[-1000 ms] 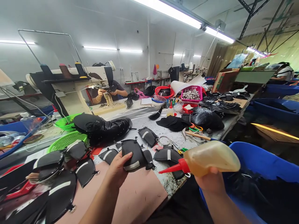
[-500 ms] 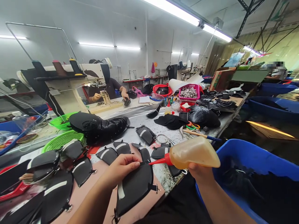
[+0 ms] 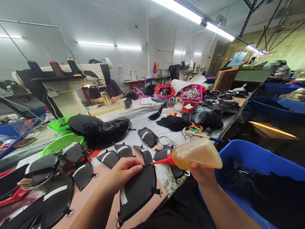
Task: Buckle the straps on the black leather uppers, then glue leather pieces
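Note:
My right hand [image 3: 202, 173] is wrapped around a squeeze bottle [image 3: 195, 154] of amber liquid, tipped nearly on its side. The bottle's red nozzle [image 3: 162, 161] points left, its tip at the end of a short black strap [image 3: 147, 165]. My left hand [image 3: 126, 170] pinches that strap between thumb and fingers at the top edge of a black curved panel [image 3: 138, 187]. This panel has a pale strip and a small strap with a metal ring. It lies on a pinkish board [image 3: 152, 206] at the table's near edge.
Several similar black panels [image 3: 58, 197] lie to the left, others behind my hands. A blue tub [image 3: 228, 149] stands at right. Farther back are a green basket [image 3: 64, 143], a pink basket [image 3: 200, 95] of metal parts, and a person [image 3: 111, 90] at a sewing machine [image 3: 71, 92].
The bottle and both my hands stay almost still, the nozzle tip remaining at the strap. Across the table, the other person's hand has left a black piece and moved to the sewing machine.

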{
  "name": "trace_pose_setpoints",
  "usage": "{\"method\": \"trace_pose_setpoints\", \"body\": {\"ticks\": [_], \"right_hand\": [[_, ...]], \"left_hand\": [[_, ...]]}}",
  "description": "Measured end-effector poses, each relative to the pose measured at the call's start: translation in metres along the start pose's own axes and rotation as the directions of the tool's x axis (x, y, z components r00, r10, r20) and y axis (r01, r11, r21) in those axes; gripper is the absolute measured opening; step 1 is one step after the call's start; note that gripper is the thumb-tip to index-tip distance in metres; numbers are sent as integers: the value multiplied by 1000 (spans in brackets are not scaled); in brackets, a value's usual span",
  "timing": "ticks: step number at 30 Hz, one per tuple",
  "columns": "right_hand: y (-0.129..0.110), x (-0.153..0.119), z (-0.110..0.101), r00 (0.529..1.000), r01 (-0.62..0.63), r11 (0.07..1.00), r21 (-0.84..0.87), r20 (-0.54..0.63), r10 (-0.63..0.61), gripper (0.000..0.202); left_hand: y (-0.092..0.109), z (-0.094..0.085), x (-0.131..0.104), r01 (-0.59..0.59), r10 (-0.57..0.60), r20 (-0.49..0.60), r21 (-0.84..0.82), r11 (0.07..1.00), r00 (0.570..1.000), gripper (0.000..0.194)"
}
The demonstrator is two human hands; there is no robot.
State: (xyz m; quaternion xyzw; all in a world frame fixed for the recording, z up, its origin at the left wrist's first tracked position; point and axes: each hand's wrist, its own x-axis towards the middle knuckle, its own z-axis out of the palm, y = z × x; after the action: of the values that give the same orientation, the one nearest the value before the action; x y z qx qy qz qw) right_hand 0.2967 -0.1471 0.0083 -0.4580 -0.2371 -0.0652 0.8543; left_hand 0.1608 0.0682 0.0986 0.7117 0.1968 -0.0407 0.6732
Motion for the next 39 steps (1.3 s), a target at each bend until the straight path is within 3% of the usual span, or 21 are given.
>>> {"method": "trace_pose_setpoints", "body": {"ticks": [7, 13, 17, 21, 24, 32, 39], "right_hand": [[2, -8, -6, 984, -123, 990, 69, 141, 112, 28], [-9, -6, 10, 995, -99, 991, 87, 11, 99, 37], [-12, -7, 13, 991, -108, 988, 112, 94, 98, 33], [-10, -9, 12, 996, -81, 987, 135, 44, 76, 34], [-7, -12, 10, 993, -98, 988, 121, 73, 90, 32], [-9, -17, 23, 998, 55, 995, 83, -31, -53, 28], [-4, -23, 21, 995, 96, 994, 55, 8, -96, 24]], "left_hand": [[-1, 2, 0, -10, 5, -51, -110, 994, 999, 32], [-6, 3, 1, -78, 58, -116, -178, 981, 992, 33], [-10, 3, 3, -115, 83, -173, -186, 976, 982, 35], [-13, 6, 3, -181, 123, -261, -211, 960, 957, 37], [-14, 8, 3, -224, 126, -343, -261, 939, 931, 38], [-10, 14, 6, -268, 68, -449, -401, 876, 891, 43], [-11, 16, 7, -273, 45, -466, -435, 858, 883, 42]]}}
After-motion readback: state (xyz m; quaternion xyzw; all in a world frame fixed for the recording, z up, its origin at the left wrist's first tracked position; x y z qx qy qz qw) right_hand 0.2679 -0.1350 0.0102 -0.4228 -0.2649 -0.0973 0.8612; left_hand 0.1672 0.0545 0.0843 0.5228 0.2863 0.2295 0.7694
